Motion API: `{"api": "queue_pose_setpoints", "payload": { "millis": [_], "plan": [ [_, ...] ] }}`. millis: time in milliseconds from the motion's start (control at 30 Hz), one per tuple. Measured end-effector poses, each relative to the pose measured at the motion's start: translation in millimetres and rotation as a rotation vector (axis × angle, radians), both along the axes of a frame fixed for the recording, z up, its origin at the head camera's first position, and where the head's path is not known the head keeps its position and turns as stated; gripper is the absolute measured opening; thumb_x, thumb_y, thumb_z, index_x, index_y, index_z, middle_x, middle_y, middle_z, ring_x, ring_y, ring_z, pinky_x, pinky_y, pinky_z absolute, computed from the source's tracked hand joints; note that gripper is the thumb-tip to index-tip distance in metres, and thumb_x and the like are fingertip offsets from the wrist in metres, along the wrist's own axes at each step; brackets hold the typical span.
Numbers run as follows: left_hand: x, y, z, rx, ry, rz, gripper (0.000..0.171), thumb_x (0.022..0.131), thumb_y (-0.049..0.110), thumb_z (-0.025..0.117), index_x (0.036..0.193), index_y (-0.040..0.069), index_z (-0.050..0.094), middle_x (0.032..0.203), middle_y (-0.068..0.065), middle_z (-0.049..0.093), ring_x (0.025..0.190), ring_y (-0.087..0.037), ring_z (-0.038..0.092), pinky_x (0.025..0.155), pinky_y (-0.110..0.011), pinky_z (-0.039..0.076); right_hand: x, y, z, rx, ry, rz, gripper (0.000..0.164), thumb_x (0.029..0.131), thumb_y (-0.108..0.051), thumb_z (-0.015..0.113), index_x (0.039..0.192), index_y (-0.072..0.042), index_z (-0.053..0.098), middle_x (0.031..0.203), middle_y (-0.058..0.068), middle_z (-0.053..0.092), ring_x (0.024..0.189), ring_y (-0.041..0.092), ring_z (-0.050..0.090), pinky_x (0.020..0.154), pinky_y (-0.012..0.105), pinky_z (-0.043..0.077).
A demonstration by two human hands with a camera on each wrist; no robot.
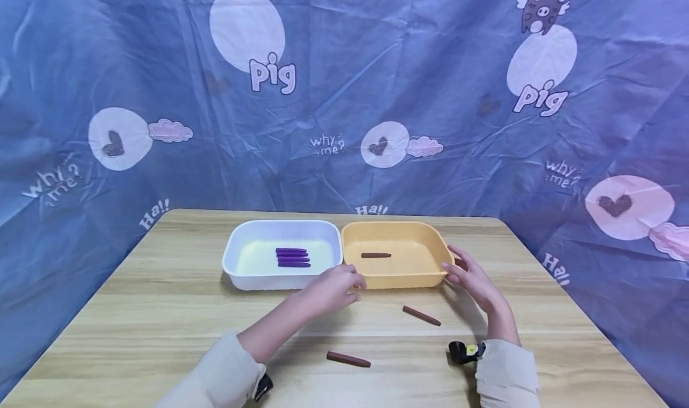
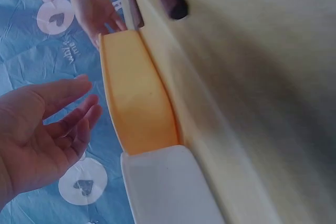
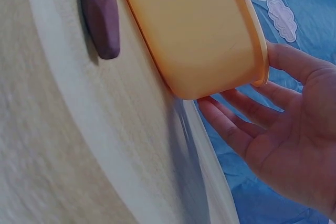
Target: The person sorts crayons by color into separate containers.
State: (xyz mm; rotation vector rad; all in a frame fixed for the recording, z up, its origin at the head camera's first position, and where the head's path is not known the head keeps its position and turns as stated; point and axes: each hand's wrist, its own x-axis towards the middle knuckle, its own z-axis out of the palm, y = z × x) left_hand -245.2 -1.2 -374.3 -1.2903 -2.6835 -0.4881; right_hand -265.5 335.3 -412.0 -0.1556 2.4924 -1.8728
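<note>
My left hand (image 1: 335,287) hovers in front of where the two bins meet, its fingers loosely bent around nothing. In the left wrist view that hand (image 2: 47,135) shows an empty palm beside the yellow bin (image 2: 134,93). At the right end of the yellow bin (image 1: 395,281), my right hand (image 1: 473,279) holds the corner, thumb at the rim and fingers against the outer wall. One brown crayon (image 1: 375,255) lies inside this bin. Two more lie on the table: a brown crayon (image 1: 421,316) before the bin and another brown crayon (image 1: 348,359) nearer me.
A white bin (image 1: 282,281) stands against the yellow one on its left. Several purple crayons (image 1: 293,258) lie side by side in it. Both bins sit on a wooden table (image 1: 161,312), with a blue printed curtain (image 1: 344,97) behind its far edge.
</note>
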Motion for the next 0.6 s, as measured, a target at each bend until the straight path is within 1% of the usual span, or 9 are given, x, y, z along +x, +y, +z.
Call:
{"api": "queue_pose_setpoints", "payload": {
  "millis": [67, 167, 267, 333, 433, 500, 600],
  "plan": [
    [4.4, -4.6, -5.1, -0.001, -0.024, -0.021, 0.014, 0.08, 0.012, 0.071, 0.094, 0.01, 0.07, 0.09, 0.002, 0.061, 0.081, -0.01, 0.055, 0.071, -0.018, 0.047, 0.0, 0.1, -0.2, 0.003, 0.0, -0.001, 0.068, 0.095, -0.017, 0.051, 0.146, 0.0, 0.009, 0.138, 0.035, 0.022, 0.117, 0.04, 0.04, 0.096, 0.037, 0.042],
    [12.6, -12.1, -9.5, -0.001, -0.113, -0.039, 0.014, 0.079, 0.011, 0.072, 0.093, 0.012, 0.07, 0.09, 0.004, 0.06, 0.079, -0.008, 0.055, 0.069, -0.016, 0.047, -0.7, -1.0, 0.0, 0.003, 0.002, 0.002, 0.068, 0.095, -0.017, 0.051, 0.146, 0.0, 0.009, 0.138, 0.034, 0.023, 0.118, 0.042, 0.038, 0.097, 0.038, 0.04],
    [20.1, -18.9, -12.2, -0.032, -0.205, -0.064, 0.015, 0.078, 0.013, 0.073, 0.093, 0.013, 0.069, 0.087, 0.006, 0.058, 0.078, -0.007, 0.055, 0.069, -0.016, 0.046, -1.4, -2.3, 1.1, 0.007, 0.007, 0.004, 0.067, 0.095, -0.017, 0.051, 0.146, 0.0, 0.01, 0.138, 0.034, 0.024, 0.118, 0.041, 0.038, 0.098, 0.04, 0.04],
    [24.6, -22.7, -13.5, -0.062, -0.25, -0.075, 0.015, 0.078, 0.016, 0.073, 0.092, 0.014, 0.069, 0.084, 0.008, 0.057, 0.077, -0.006, 0.053, 0.069, -0.016, 0.045, -1.7, -2.4, 2.0, 0.013, 0.008, 0.0, 0.067, 0.095, -0.017, 0.051, 0.146, -0.001, 0.01, 0.137, 0.034, 0.025, 0.117, 0.041, 0.039, 0.098, 0.04, 0.04],
    [29.0, -26.7, -16.9, -0.114, -0.271, -0.089, 0.014, 0.076, 0.022, 0.075, 0.088, 0.016, 0.069, 0.079, 0.011, 0.054, 0.074, -0.004, 0.05, 0.069, -0.016, 0.043, -1.5, -2.0, 2.7, 0.02, 0.006, -0.007, 0.068, 0.095, -0.018, 0.051, 0.146, -0.001, 0.01, 0.137, 0.034, 0.025, 0.116, 0.04, 0.04, 0.097, 0.04, 0.04],
    [31.4, -28.2, -19.0, -0.149, -0.26, -0.1, 0.014, 0.074, 0.024, 0.076, 0.083, 0.017, 0.069, 0.075, 0.012, 0.053, 0.072, -0.002, 0.047, 0.068, -0.016, 0.043, -1.1, -1.6, 2.6, 0.021, 0.0, -0.009, 0.068, 0.095, -0.019, 0.051, 0.146, 0.0, 0.01, 0.137, 0.034, 0.025, 0.116, 0.04, 0.04, 0.097, 0.04, 0.041],
    [34.2, -28.8, -21.7, -0.181, -0.251, -0.124, 0.014, 0.071, 0.023, 0.078, 0.078, 0.017, 0.068, 0.07, 0.013, 0.051, 0.068, -0.001, 0.045, 0.064, -0.014, 0.041, -0.2, -1.4, 1.8, 0.019, -0.007, -0.009, 0.068, 0.095, -0.019, 0.051, 0.146, 0.0, 0.01, 0.137, 0.034, 0.025, 0.116, 0.04, 0.04, 0.097, 0.039, 0.041]
  ]
}}
